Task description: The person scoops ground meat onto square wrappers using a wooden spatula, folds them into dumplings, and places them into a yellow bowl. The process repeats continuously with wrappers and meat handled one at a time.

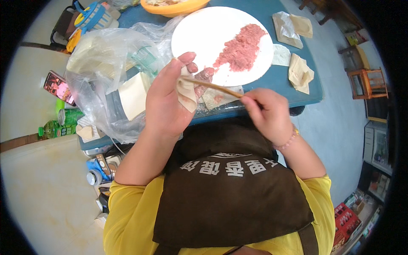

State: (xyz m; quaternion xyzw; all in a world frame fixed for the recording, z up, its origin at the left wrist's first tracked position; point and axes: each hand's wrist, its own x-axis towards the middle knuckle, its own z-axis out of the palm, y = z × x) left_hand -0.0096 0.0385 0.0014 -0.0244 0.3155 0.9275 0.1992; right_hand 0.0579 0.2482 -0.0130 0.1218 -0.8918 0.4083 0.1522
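Observation:
My left hand (170, 95) is raised palm up at the table's near edge, its fingers curled around a thin dough wrapper (186, 94). In my right hand (267, 111) is one end of a thin wooden stick (220, 87); its other end touches the wrapper in my left palm. Beyond both hands lies a white round plate (197, 38) with a heap of pink minced meat (240, 49) on its right part. A stack of square wrappers (134, 95) sits left of my left hand, partly in a clear plastic bag (98, 63). Some meat is stuck to my left fingers.
An orange bowl (178, 9) stands behind the plate. Crumpled papers or wrappers (300, 73) lie at the table's right end. On the left are a phone (59, 87), a green drink can (70, 116), a green bottle (52, 129) and a blue-and-white jug (95, 17). A wooden stool (368, 83) stands on the floor at right.

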